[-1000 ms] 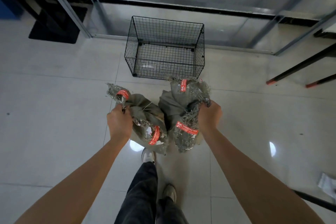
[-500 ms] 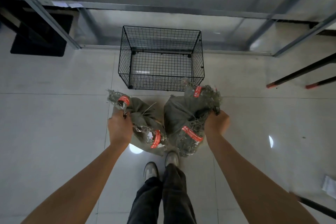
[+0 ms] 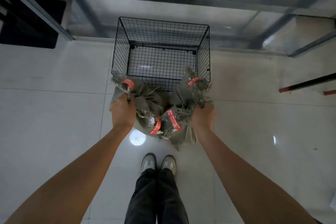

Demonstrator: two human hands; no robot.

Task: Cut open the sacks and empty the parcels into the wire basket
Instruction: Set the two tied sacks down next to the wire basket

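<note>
Two grey-green woven sacks with frayed ends and red tape bands hang in front of me. My left hand [image 3: 122, 111] grips the left sack [image 3: 145, 103] near its taped top. My right hand [image 3: 202, 116] grips the right sack [image 3: 183, 96] by its bunched fabric. Both sacks look tied shut, and their contents are hidden. The black wire basket [image 3: 120, 49] stands on the floor just beyond the sacks, and nothing shows inside it. The sacks' upper ends overlap its near rim.
Pale floor tiles [image 3: 45, 114] spread all around. Metal frame legs [image 3: 309, 45] and a low shelf run behind the basket. A black-and-red bar [image 3: 307, 83] lies at the right. My shoes [image 3: 158, 162] stand together below the sacks.
I have stepped closer, so the basket now sits right behind the sacks. Both hands have carried the sacks forward with the same hold. My feet have come together.
</note>
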